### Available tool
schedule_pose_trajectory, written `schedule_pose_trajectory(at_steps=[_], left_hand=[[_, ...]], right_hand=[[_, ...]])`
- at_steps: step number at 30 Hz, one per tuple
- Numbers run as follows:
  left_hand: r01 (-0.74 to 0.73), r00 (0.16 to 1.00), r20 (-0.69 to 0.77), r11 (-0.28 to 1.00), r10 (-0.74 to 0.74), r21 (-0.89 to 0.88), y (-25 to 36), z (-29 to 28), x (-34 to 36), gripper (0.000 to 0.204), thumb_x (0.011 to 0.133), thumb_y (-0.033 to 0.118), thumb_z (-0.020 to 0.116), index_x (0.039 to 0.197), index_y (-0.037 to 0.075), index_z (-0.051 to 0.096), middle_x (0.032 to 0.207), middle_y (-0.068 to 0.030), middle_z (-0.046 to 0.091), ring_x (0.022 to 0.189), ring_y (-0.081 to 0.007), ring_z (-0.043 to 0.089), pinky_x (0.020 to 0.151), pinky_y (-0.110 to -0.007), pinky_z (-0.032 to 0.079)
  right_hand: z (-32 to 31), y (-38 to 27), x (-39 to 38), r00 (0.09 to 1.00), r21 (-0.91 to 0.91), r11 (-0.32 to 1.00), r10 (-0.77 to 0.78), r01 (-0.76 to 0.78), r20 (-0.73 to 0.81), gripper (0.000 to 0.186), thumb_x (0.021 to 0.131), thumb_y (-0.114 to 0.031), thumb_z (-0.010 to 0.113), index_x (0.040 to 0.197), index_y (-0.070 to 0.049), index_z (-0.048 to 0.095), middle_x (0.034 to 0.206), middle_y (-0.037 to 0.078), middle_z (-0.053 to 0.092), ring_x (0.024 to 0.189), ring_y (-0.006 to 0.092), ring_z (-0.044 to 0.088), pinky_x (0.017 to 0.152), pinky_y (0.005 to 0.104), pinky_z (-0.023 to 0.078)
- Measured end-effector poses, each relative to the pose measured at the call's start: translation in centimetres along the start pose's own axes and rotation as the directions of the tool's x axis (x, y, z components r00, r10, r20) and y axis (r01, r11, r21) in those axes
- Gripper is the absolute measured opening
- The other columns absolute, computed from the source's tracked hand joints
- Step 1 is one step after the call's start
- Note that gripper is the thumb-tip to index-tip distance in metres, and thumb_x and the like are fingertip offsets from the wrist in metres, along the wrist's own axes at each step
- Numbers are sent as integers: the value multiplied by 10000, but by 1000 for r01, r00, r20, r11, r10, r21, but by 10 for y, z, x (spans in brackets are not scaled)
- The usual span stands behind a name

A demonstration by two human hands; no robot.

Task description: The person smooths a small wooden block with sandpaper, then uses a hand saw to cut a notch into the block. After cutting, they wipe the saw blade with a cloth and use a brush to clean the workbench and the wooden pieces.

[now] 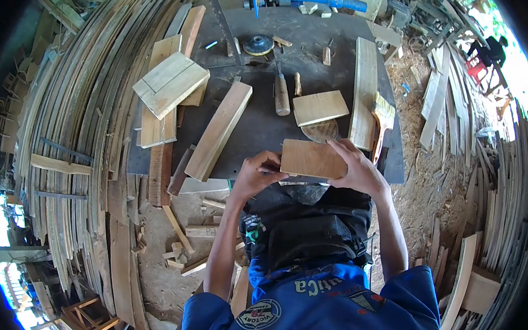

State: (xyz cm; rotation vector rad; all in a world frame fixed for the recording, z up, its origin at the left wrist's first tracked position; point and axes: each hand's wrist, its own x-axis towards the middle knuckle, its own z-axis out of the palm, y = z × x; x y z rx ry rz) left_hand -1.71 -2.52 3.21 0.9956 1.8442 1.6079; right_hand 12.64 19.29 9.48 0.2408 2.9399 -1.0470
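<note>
A short rectangular wooden block (311, 158) is held up between my two hands at the table's near edge. My left hand (255, 176) pinches its left end, with the fingers curled and the thumb below. Around the right end, my right hand (362, 172) is closed, its fingers over the top corner. Just beyond lies a similar paler block (321, 107), partly over a round wooden piece (320, 130). A chisel with a wooden handle (281, 96) rests farther off. Left of it, a long squared timber (219, 131) lies at a slant.
Stacked boards (171, 85) lie on the dark table (256, 138) at left. A plank (363, 92) and a brush (383, 115) line its right side. A grinding disc (258, 45) and blue clamp (326, 1) are at the back. Lumber piles (72, 134) and floor offcuts (179, 255) surround it.
</note>
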Motion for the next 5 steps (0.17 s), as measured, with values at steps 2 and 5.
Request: schedule_pose_trajectory(at_steps=[2, 5], left_hand=[[-34, 999, -11, 999, 34, -9, -5, 2, -1, 267, 664, 13, 733, 870, 2, 563, 930, -103, 639, 833, -173, 630, 723, -288, 524], [-72, 997, -15, 997, 72, 0, -9, 0, 1, 268, 681, 0, 722, 901, 21, 571, 1053, -135, 609, 876, -176, 618, 745, -289, 525]], right_hand=[[-2, 0, 2, 1000, -7, 1000, 0, 0, 1, 863, 548, -130, 761, 1299, -16, 350, 1186, 181, 444, 1088, 325, 472, 936, 355, 381], [-6, -2, 6, 1000, -16, 1000, -9, 9, -1, 858, 555, -138, 758, 1300, -18, 349, 1184, 178, 446, 1089, 325, 470, 936, 355, 381]])
